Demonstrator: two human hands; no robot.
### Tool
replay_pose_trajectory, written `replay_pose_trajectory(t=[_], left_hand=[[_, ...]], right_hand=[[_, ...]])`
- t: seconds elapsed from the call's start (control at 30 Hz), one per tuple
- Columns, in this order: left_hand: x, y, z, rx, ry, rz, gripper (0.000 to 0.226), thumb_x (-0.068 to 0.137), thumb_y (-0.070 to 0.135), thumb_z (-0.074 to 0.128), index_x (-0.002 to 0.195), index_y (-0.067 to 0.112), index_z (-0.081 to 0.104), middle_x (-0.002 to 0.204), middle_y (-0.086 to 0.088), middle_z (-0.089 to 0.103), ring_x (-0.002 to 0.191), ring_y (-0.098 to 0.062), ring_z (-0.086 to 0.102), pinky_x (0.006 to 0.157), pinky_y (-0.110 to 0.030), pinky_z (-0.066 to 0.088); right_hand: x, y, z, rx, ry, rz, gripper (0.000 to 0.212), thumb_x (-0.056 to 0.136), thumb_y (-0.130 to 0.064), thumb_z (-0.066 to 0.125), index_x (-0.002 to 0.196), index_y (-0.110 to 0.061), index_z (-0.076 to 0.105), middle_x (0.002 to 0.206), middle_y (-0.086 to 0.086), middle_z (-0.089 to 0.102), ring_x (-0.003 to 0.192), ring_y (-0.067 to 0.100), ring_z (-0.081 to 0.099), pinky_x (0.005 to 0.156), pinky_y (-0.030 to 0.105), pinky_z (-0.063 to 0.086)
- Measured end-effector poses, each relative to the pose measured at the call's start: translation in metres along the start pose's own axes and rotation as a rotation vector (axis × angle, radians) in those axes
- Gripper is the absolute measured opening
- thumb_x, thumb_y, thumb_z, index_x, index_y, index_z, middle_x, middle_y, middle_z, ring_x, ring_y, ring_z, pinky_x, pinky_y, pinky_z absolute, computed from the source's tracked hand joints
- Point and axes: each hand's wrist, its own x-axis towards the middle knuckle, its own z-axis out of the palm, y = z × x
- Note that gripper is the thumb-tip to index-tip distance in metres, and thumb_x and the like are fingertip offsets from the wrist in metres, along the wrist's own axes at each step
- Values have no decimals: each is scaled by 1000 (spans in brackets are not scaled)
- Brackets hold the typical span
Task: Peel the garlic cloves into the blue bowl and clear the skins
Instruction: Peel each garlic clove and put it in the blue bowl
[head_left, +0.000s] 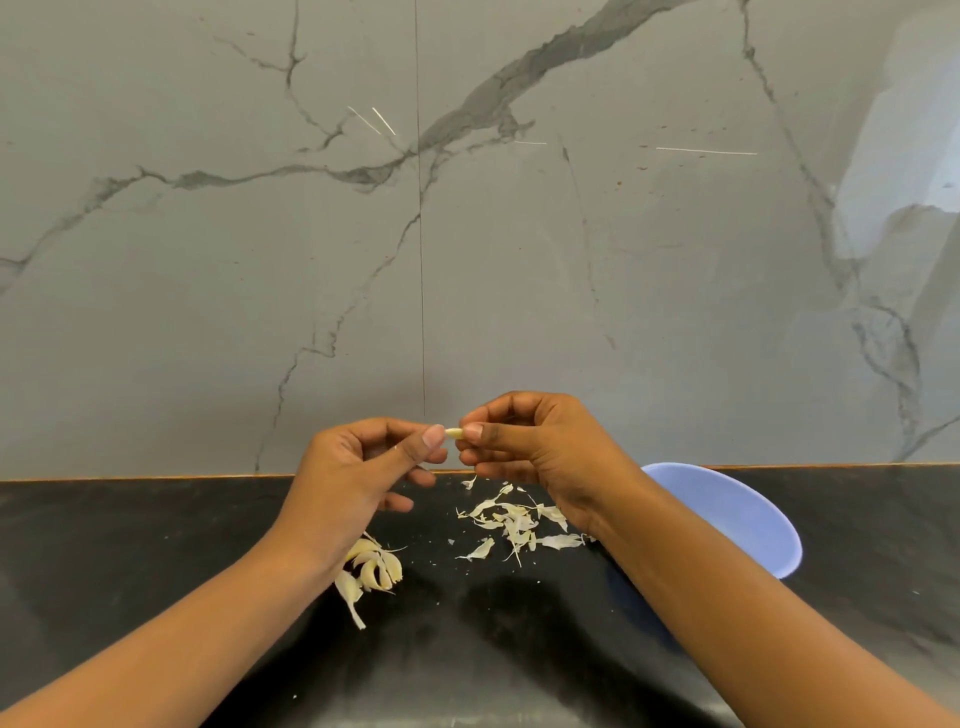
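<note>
My left hand (363, 467) and right hand (540, 447) over the black counter (156, 545), both pinching one garlic clove (453, 432) between them — skins (514, 522) scattered below, blue bowl (743, 519) partly behind my right wrist

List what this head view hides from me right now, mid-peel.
- The garlic clove: fingertips of the left hand and right hand pinch its ends, so how much skin remains is unclear.
- The blue bowl: the right forearm covers its left part, so any cloves there are hidden.
- The unpeeled cloves: the left wrist overlaps them, so the count is unclear.
- The skins: some run under that forearm.
</note>
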Motion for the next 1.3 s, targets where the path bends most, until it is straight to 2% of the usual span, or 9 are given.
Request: replay_pose_trajectory(t=[0.3,0.43,0.57,0.7,0.87,1.07,1.3], left_hand=[[-1,-2,0,40,-24,10,21,72,28,68,85,12,73,74,-4,74,60,-13,67,49,-21,51],[1,-5,-2,76,-5,30,8,83,17,68,85,11,71,72,-4,72,57,-14,66,48,-23,51],[1,-7,-3,122,3,56,5,85,12,67,82,11,70,69,-3,71,54,-12,64,46,-22,50],[1,-7,-4,98,-12,40,4,84,15,68,86,14,71,76,-6,72,57,-15,65,46,-23,50],[-1,-4,-3,86,-8,41,26,68,35,69,86,17,74,76,-3,74,57,-14,66,47,-23,49],[1,-5,-4,126,9,50,7,82,19,67,84,16,73,74,-1,74,54,-10,64,44,-19,48],[1,-6,-4,146,23,59,9,86,14,66,82,18,73,72,1,74,54,-8,64,45,-20,46]], right_hand=[[0,4,4,-83,-3,-60,10,80,2,70,83,-7,68,75,6,70,70,14,69,66,23,58],[1,5,3,-93,-12,-43,8,80,0,70,83,-8,69,76,6,71,70,16,70,67,24,59],[1,5,4,-67,-33,-22,5,81,-3,69,82,-8,69,75,7,72,69,16,70,65,25,59],[2,6,3,-28,-25,14,3,81,-5,69,83,-7,69,75,8,72,67,17,70,63,24,59],[2,7,4,-42,-19,12,3,81,-4,69,84,-6,68,73,7,72,65,15,70,61,22,58],[2,8,6,-72,-4,-3,3,82,-5,69,82,-7,67,72,5,72,65,14,70,62,23,59],[1,8,8,-9,5,44,1,83,-5,69,82,-5,68,72,7,72,62,14,69,59,21,58]])
